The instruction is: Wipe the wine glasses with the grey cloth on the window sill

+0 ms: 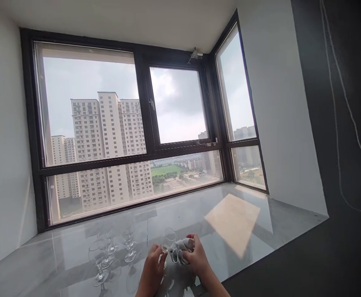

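My left hand [152, 266] is closed, its thumb and fingers pinching a clear glass [165, 249] near its stem or foot. My right hand [195, 256] grips a crumpled grey-white cloth [179, 250], which is bunched up against the glass's side. How much of the glass lies inside the cloth is hidden. Just beyond the hands shows the rounded clear bowl of a glass [169, 234]; I cannot tell whether it stands apart from the held one. To the left, several clear stemmed glasses [100, 264] stand upright on the glossy grey sill [59, 264].
A dark-framed window [90, 163] rises behind the sill, with tall buildings outside. Sunlight makes a bright patch [234, 222] on the sill at the right. The sill's front edge [276, 249] runs diagonally there. A white cord loop [338, 123] hangs against the dark wall.
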`<state>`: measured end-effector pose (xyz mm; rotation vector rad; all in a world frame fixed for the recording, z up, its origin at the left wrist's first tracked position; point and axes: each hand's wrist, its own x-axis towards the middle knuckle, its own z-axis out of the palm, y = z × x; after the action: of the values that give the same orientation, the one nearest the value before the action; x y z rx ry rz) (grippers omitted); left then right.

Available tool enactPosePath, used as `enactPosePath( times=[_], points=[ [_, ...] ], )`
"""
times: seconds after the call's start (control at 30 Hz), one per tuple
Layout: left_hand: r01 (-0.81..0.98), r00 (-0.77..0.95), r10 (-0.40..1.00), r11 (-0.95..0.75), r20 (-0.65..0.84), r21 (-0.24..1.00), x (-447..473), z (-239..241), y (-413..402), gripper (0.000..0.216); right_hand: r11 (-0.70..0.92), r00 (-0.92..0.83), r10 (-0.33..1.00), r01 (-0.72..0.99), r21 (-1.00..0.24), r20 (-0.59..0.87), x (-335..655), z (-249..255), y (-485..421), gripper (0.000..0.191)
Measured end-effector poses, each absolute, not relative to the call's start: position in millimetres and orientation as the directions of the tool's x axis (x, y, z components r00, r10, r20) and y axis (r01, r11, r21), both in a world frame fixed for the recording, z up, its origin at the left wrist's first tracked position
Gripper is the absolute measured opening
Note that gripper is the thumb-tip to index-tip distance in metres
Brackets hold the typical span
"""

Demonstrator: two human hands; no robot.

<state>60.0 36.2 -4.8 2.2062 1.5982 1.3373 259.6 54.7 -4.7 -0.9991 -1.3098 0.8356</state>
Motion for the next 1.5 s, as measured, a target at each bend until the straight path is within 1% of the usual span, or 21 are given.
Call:
enactPosePath(
  times=[0.1, 0.17, 0.23, 0.47, 0.57, 0.73, 0.83, 0.97, 1.2, 1.4, 1.5],
  points=[
    [0.790, 0.045, 0.802, -0.394, 0.595, 0.471, 59, -5, 37, 0.029, 0.423, 0.157, 0.856, 0.333, -0.843, 0.492, 303, -6, 56, 0.039],
    [0.804, 0.061, 0.812, -0.384, 0.581, 0.453, 59, -4, 36, 0.029, 0.434, 0.157, 0.834, 0.406, -0.804, 0.530, 328, -10, 58, 0.037],
    [0.804, 0.069, 0.819, -0.383, 0.569, 0.455, 59, -3, 36, 0.030, 0.423, 0.186, 0.820, 0.440, -0.792, 0.541, 345, -15, 59, 0.036],
    [0.809, -0.005, 0.835, -0.320, 0.550, 0.494, 58, -10, 39, 0.032, 0.400, 0.256, 0.798, 0.453, -0.797, 0.546, 344, -30, 50, 0.030],
    [0.820, 0.013, 0.865, -0.297, 0.502, 0.489, 58, -13, 41, 0.029, 0.382, 0.279, 0.783, 0.489, -0.785, 0.555, 338, -31, 49, 0.027],
    [0.835, 0.043, 0.900, -0.271, 0.434, 0.479, 61, -15, 48, 0.022, 0.387, 0.264, 0.763, 0.545, -0.744, 0.590, 335, -33, 49, 0.027],
    [0.853, 0.014, 0.928, -0.206, 0.373, 0.480, 68, -12, 57, 0.016, 0.368, 0.258, 0.775, 0.557, -0.744, 0.577, 336, -30, 46, 0.027],
    [0.884, -0.013, 0.956, -0.125, 0.292, 0.451, 93, -3, 78, 0.012, 0.350, 0.238, 0.792, 0.576, -0.739, 0.562, 335, -26, 42, 0.027],
    [0.893, -0.042, 0.965, -0.079, 0.258, 0.442, 147, 11, 143, 0.020, 0.326, 0.246, 0.809, 0.569, -0.755, 0.534, 332, -27, 40, 0.031],
    [0.877, -0.058, 0.973, -0.058, 0.223, 0.478, 157, 15, 181, 0.024, 0.343, 0.302, 0.771, 0.543, -0.766, 0.560, 332, -29, 44, 0.034],
    [0.864, -0.048, 0.968, -0.084, 0.248, 0.497, 151, 13, 178, 0.040, 0.325, 0.302, 0.776, 0.562, -0.761, 0.554, 333, -26, 41, 0.035]
  ],
)
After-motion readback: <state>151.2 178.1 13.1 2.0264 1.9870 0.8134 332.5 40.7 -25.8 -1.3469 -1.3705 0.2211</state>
